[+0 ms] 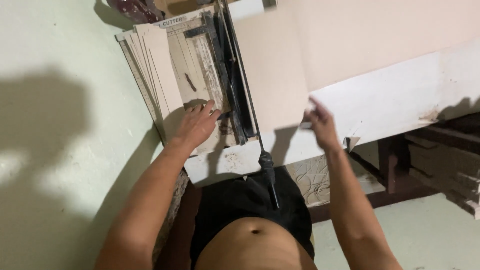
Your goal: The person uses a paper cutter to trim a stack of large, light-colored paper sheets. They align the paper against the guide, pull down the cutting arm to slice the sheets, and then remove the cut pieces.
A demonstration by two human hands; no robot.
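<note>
The left hand (pixel 197 125) lies flat, fingers spread, on the worn bed of a guillotine paper cutter (pixel 200 75); it presses down and grips nothing. Just beside it, on the left part of the bed, a fanned stack of cut card strips (pixel 155 65) leans. The right hand (pixel 322 125) pinches the near edge of a large beige cardboard sheet (pixel 300 55), which lies across the blade rail and reaches far to the right over the white table (pixel 400 100). The cutter's lever with its black handle (pixel 269 172) points down toward the person. The sheet seems light and rather stiff, but so wide that it can sag or slide; I judge that holding it at the edge near the blade gives the best control.
</note>
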